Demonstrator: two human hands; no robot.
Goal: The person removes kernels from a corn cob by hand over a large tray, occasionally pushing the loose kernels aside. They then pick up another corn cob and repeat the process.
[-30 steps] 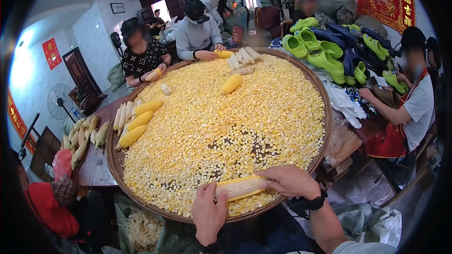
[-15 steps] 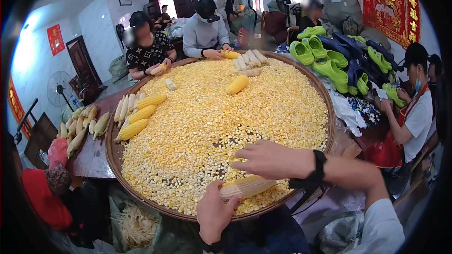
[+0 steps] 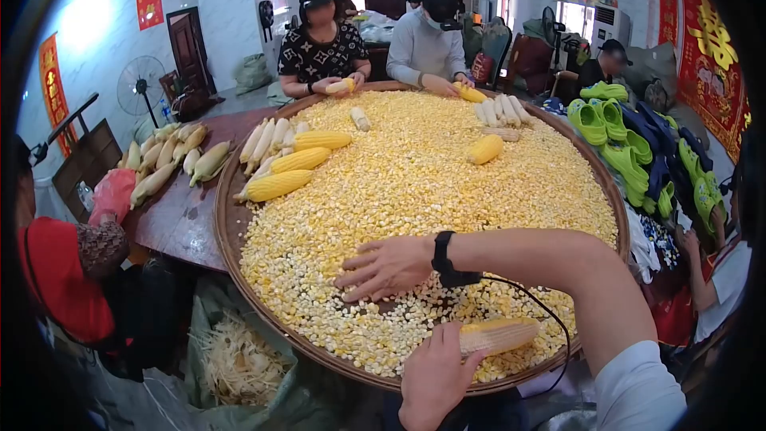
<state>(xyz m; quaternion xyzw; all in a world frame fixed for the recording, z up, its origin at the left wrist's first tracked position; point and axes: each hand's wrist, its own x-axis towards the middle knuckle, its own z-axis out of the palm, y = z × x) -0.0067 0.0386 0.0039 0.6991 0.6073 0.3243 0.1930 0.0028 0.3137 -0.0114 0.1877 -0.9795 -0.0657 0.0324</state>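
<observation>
In my left hand point(image 3: 437, 373), near the front rim, is a partly stripped corn cob point(image 3: 501, 336), its bare pale side facing me and yellow kernels along the top edge. My right hand point(image 3: 391, 266), wearing a black wrist strap with a cable, lies with fingers spread on the loose corn kernels point(image 3: 351, 199). The kernels cover a wide round tray point(image 3: 232, 227), with darker bottom showing through near my right hand. Full yellow cobs point(image 3: 299, 160) lie at the tray's left beside stripped pale cobs point(image 3: 257, 144). Another yellow cob point(image 3: 485, 149) rests farther back.
Two people stand across the tray, each handling a cob. Unhusked corn point(image 3: 171, 148) is piled on the side table point(image 3: 171, 227) at left. A bag of husks point(image 3: 239, 359) stands below the front left rim. Green and navy clogs point(image 3: 626, 144) are heaped at right, near a seated person.
My right hand has moved left, away from the cob, and down onto the kernels with fingers spread. My left hand still holds the cob. The head view has turned left.
</observation>
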